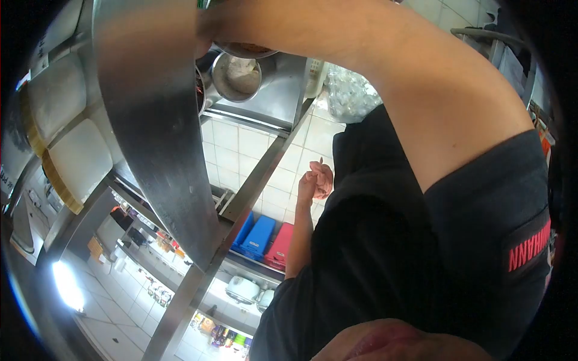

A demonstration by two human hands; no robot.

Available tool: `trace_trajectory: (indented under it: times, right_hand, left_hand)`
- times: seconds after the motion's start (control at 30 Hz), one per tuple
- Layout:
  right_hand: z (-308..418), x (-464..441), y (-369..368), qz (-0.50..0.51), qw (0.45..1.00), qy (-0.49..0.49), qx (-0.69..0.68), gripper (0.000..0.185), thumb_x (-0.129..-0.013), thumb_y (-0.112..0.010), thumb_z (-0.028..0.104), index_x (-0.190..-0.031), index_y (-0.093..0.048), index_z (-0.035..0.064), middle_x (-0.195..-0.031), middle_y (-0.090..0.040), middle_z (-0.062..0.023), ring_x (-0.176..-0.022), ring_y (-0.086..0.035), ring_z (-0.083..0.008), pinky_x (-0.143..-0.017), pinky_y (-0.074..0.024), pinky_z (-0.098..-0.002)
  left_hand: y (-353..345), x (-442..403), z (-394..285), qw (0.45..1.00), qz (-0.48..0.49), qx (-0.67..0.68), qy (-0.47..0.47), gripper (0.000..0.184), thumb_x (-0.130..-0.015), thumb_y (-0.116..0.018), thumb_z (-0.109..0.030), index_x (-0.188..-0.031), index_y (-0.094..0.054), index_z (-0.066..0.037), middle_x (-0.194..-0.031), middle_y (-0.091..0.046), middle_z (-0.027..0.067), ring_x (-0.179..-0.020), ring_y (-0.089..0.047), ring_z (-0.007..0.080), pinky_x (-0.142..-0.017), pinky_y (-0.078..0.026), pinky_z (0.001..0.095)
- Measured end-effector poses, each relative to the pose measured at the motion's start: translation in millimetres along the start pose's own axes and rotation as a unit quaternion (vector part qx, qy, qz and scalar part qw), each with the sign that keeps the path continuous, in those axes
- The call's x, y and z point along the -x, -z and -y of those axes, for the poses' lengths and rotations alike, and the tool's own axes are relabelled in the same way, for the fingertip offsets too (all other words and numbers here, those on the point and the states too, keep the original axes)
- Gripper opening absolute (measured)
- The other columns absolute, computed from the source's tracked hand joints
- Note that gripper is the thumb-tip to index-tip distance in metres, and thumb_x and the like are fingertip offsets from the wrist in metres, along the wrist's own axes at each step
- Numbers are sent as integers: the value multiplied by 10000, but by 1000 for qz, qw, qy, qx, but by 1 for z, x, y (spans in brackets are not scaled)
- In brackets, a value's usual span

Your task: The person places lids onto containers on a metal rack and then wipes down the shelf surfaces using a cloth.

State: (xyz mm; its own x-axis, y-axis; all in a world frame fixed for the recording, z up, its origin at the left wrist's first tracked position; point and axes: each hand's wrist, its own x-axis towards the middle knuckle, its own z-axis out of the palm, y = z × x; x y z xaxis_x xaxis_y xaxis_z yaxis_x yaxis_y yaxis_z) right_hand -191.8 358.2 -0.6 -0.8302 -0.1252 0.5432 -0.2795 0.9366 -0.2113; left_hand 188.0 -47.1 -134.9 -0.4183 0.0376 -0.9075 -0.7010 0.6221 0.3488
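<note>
Filling the right side: person in a black short-sleeved shirt (373,253), red lettering on the sleeve. Long, flat grey steel panel (162,120) runs down the left-centre, scuffed, reflective. White tiled floor (232,144) shows in the middle. Bare right arm (337,36) stretches across the top to the panel's edge. Grey steel desk (280,90) sits under that arm, carrying round containers. Two white rounded tubs (81,156) at far left, tan edging alongside. Clear crumpled plastic bag (352,93) near the desk's right end. Blue plastic bin (259,234) and red plastic bin (281,243) side by side, lower centre. Round steel container with pale contents (236,78) on the desk; another round container with brown contents (250,48) just beside it, partly under the forearm. Right hand (206,33) near these, mostly hidden, dark; cannot tell its grip. Left hand (307,185) hangs low over the floor, grip closed on a crumpled pink cloth-like piece (323,179), exact material unclear, beside the black clothing.
</note>
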Motion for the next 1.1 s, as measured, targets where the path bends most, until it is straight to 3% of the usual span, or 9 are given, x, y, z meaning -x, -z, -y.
trace_trajectory:
  times: [0.07, 0.17, 0.27, 0.5, 0.63, 0.73, 0.8, 0.93, 1.1]
  right_hand:
    - [9, -5, -39, -158, 986, -48, 34, 523, -749, -615, 357, -1211, -609, 112, -1328, -535, -132, -1276, -451, -324, -1034, -255, -660]
    - [11, 13, -11, -115, 985, -18, 124, 436, -813, -550, 335, -1175, -637, 107, -1231, -617, -131, -1112, -592, -292, -852, -402, -668]
    - [23, 17, -3, -32, 986, -56, 151, 457, -847, -479, 342, -1216, -630, 117, -1342, -540, -120, -1252, -486, -311, -941, -237, -759]
    - [26, 2, -16, -68, 985, -95, 128, 408, -797, -560, 359, -1103, -668, 113, -1158, -620, -116, -1141, -546, -307, -975, -295, -700]
    - [8, -7, 21, 159, 984, -23, 77, 507, -643, -712, 388, -1107, -669, 189, -1187, -590, -61, -1201, -501, -259, -988, -302, -651]
    - [-1, 13, 48, 93, 994, -33, 37, 525, -671, -698, 382, -1178, -640, 258, -1250, -557, -40, -1285, -435, -257, -996, -273, -671]
    - [-12, 9, 70, 234, 971, 22, 52, 542, -698, -683, 389, -1228, -610, 301, -1290, -538, -44, -1324, -396, -267, -1004, -251, -683]
    - [0, 17, 51, 96, 993, -61, 42, 569, -726, -666, 403, -1283, -574, 334, -1372, -489, -61, -1363, -354, -292, -1020, -217, -703]
    - [-17, 14, 56, 97, 995, -10, 10, 578, -703, -682, 408, -1269, -591, 333, -1349, -499, -56, -1353, -365, -289, -1054, -196, -663]
  left_hand:
    - [-1, 0, 1, 1000, 1, -6, -2, 222, -898, -535, -189, -978, -640, -9, -875, -643, 83, -770, -610, 171, -658, -499, 301]
    - [1, 2, 3, 1000, 1, -21, -6, 228, -899, -538, -193, -981, -641, -8, -883, -647, 86, -782, -613, 174, -669, -498, 304]
    - [-3, 4, 0, 999, 3, -39, -11, 233, -900, -540, -198, -984, -643, -6, -890, -652, 89, -795, -615, 177, -680, -498, 307]
    - [0, 10, -12, 992, -11, -120, -47, 246, -902, -546, -209, -990, -646, -3, -908, -662, 97, -825, -621, 185, -704, -497, 315]
    - [11, -10, 3, 997, -19, -71, -32, 282, -883, -547, -217, -1004, -635, 22, -902, -657, 118, -826, -619, 190, -695, -492, 329]
    - [1, 4, -20, 963, -3, -240, -122, 281, -881, -537, -210, -1002, -634, 24, -899, -656, 119, -827, -622, 191, -696, -494, 332]
    - [-8, 17, -33, 960, 14, -251, -123, 281, -883, -531, -208, -1002, -635, 24, -902, -657, 123, -834, -628, 192, -704, -497, 331]
    - [-13, 6, -16, 974, 3, -202, -102, 278, -883, -531, -203, -1005, -637, 23, -913, -659, 126, -840, -630, 189, -712, -499, 325]
    - [-13, 4, -5, 979, -19, -182, -87, 274, -884, -531, -198, -1007, -639, 22, -927, -662, 130, -848, -634, 185, -722, -501, 317]
